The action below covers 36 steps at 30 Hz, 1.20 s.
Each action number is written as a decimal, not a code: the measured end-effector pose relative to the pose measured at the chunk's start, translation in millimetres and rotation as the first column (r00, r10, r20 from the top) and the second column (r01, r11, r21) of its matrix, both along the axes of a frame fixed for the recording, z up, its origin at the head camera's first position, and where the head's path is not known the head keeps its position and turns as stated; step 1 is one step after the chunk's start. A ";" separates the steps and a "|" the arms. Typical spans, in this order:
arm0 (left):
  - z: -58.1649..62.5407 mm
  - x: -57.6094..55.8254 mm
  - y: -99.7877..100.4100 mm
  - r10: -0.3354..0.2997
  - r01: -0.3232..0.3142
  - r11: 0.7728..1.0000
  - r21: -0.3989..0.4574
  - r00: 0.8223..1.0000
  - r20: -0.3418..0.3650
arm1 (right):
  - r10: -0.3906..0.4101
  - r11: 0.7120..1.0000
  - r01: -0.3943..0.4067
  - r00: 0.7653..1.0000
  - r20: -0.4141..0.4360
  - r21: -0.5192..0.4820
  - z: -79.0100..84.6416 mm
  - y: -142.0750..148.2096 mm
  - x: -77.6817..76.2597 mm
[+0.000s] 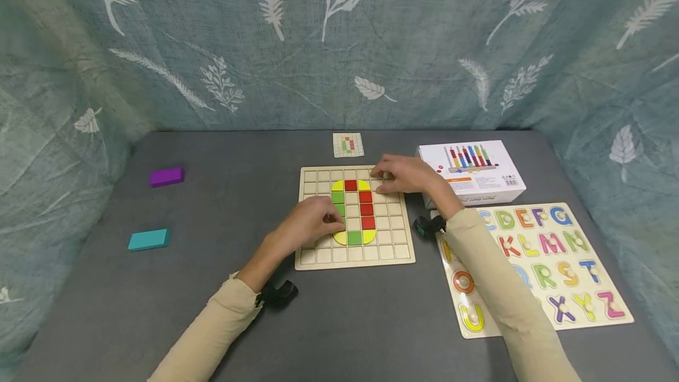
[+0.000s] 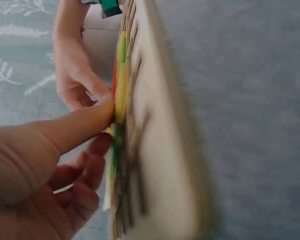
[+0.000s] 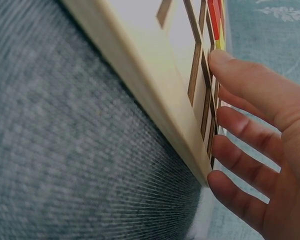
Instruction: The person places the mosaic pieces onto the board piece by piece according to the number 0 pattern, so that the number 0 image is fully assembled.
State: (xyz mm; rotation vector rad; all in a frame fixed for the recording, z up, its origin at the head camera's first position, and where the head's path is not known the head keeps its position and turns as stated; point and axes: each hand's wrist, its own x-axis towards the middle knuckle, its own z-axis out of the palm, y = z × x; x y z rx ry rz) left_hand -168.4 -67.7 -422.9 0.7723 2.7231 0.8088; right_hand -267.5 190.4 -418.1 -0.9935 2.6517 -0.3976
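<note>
A square wooden grid board (image 1: 318, 257) lies mid-table, with a ring of coloured tiles set in its cells. Green squares run down the ring's left side, red squares (image 1: 366, 209) down the right, and yellow rounded pieces (image 1: 369, 236) form corners. My left hand (image 1: 307, 221) is at the ring's left side, thumb and index fingertip pinching about a green tile (image 1: 342, 222) that they partly cover. At the board's upper right, my right hand (image 1: 407, 173) rests its relaxed, spread fingers (image 3: 240, 155) along the edge cells, with nothing between them.
A small pattern card (image 1: 348, 145) lies behind the board. To the right are a white box (image 1: 493, 164) with an abacus picture and an alphabet board (image 1: 578, 317) under my right forearm. On the left lie a purple block (image 1: 167, 177) and a teal block (image 1: 148, 240).
</note>
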 end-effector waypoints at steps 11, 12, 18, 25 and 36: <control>20.2 -21.6 -14.2 -0.024 0.012 0.998 -0.064 0.984 -0.179 | 0.023 0.999 -0.021 0.998 0.065 -0.029 15.1 -7.4 -10.7; 21.9 -25.2 -17.0 -0.005 -0.008 0.998 -0.059 0.978 -0.210 | 0.023 0.999 -0.020 0.998 0.061 -0.046 19.3 -9.0 -10.0; 29.7 -35.6 -31.4 0.029 -0.062 0.992 -0.108 0.958 -0.286 | 0.010 0.995 -0.017 0.997 -0.071 -0.096 34.9 -18.2 9.1; 28.4 -35.3 -37.7 0.000 -0.070 0.967 -0.245 0.962 -0.274 | 0.003 0.997 -0.020 0.973 -0.229 -0.075 23.1 -19.1 25.9; 25.0 -41.6 -37.5 0.011 -0.089 0.934 -0.347 0.975 -0.220 | -0.006 0.999 -0.008 0.957 -0.292 -0.048 14.6 -18.7 30.8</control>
